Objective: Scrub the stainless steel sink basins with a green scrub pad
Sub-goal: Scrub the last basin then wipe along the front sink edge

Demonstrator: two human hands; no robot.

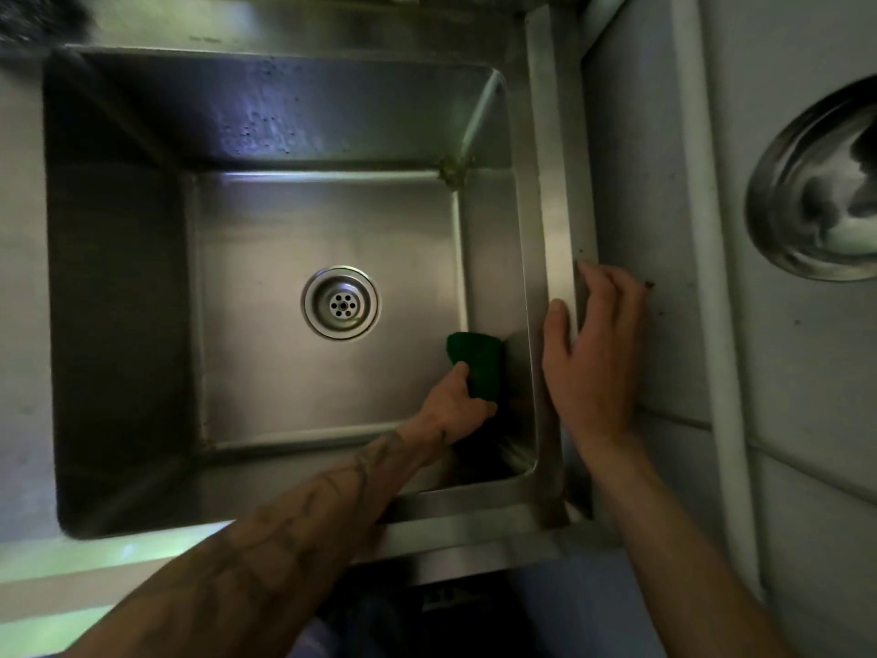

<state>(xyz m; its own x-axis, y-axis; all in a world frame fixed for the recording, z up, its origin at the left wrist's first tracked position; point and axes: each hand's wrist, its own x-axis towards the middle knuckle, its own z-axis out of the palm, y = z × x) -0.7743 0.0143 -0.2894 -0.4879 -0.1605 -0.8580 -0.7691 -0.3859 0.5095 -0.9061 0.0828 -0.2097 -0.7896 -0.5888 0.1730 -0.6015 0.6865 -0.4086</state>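
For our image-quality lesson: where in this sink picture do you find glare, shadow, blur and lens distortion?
Head view: dim overall; glare streaks the back wall of the basin and the bowl; deep shadow fills the near right corner below the pad; the wide lens bends the rim; the dark thing top left is blurred.

No text can be read anywhere in the frame. At the bottom centre, a dark piece of fabric [451, 603] carries faint pale marks, too blurred to make out. The dark tattoo lines on the left forearm [303, 505] form no legible letters.
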